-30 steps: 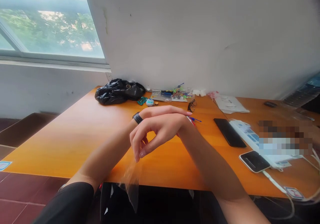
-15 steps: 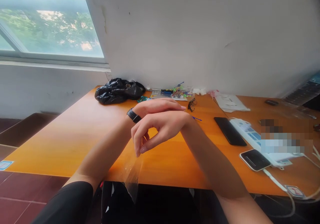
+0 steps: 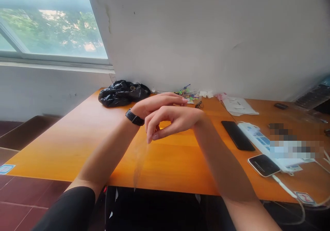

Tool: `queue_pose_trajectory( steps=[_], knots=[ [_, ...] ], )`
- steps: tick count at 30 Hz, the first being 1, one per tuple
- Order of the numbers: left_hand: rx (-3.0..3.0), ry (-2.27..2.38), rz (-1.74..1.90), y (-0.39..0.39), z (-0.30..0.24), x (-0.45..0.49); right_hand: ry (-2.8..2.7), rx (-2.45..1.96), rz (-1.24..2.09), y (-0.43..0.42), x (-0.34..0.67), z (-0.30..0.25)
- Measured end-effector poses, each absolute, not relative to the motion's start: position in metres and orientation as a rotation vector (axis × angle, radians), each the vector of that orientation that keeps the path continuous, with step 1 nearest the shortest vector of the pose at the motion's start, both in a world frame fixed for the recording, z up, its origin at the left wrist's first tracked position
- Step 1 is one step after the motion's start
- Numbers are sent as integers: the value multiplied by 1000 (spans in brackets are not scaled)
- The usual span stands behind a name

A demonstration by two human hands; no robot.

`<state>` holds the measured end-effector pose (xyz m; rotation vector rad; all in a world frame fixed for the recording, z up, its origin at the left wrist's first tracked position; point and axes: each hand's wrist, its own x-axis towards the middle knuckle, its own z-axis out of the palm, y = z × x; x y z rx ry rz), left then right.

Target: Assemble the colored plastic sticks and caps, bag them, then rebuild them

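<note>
My right hand (image 3: 175, 119) is closed in a pinch, thumb against fingers, on a thin clear plastic sheet (image 3: 140, 160). The sheet hangs down from the fingertips over the front of the table; I cannot tell whether it is a bag or a single film. Just behind, my left hand (image 3: 160, 101) reaches across to the right with its fingers stretched out, partly hidden by the right hand. A black watch (image 3: 134, 117) sits on the left wrist. Both hands are above the orange wooden table (image 3: 165, 169).
A black plastic bag (image 3: 118, 94) lies at the back left, with small colourful plastic parts (image 3: 188, 91) by the wall. To the right are a black phone (image 3: 237, 135), a white power strip (image 3: 254, 134), a second device (image 3: 263, 165) with cable, and a white packet (image 3: 239, 105).
My right hand has risen and shifted right, drawing the clear plastic sheet up with it. The left hand has moved slightly up and left, now covering some items at the back.
</note>
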<state>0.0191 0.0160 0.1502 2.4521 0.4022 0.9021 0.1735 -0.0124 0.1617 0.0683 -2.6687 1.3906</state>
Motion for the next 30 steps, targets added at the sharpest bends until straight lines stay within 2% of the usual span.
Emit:
queue_pose_trajectory(
  steps=[6,9,22,30],
  knots=[
    [1922,409,784,31,157,-2,-2429,-480,1004,-4,218,184],
    [1896,316,765,39,154,-14,-2271,-655,924,-4,231,188],
    [2272,550,512,66,118,-17,-2369,-1007,834,27,256,171],
    [2126,490,457,59,122,-6,-2552,-910,1085,26,242,168]
  ],
)
